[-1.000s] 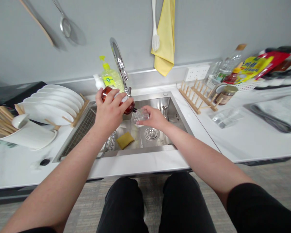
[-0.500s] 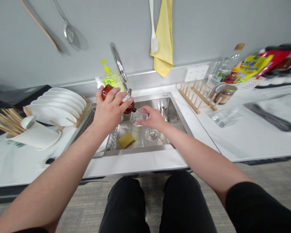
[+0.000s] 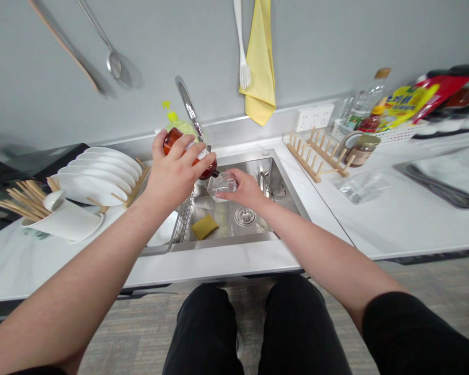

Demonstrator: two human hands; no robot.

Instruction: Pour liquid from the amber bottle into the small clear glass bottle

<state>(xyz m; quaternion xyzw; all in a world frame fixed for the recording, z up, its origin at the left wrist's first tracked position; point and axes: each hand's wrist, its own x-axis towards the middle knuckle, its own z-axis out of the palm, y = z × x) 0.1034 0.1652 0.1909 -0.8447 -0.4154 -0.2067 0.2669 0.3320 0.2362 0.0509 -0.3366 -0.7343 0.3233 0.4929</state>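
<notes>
The left hand (image 3: 172,174) is tipping the brown bottle (image 3: 187,153) steeper; the right hand (image 3: 244,190), fingers wrapped round, is holding the glass (image 3: 221,183), which could overflow.

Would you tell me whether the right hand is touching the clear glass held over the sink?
Touching: the head view shows the right hand wrapped around the clear glass.

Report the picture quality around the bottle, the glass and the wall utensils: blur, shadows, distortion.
Head view: the left hand tilting the brown bottle and the right hand holding the clear glass are fairly sharp; the ladle casts a soft shadow on the wall; the left edge near the chopsticks is smeared; the counter edge bows from wide-angle distortion.
</notes>
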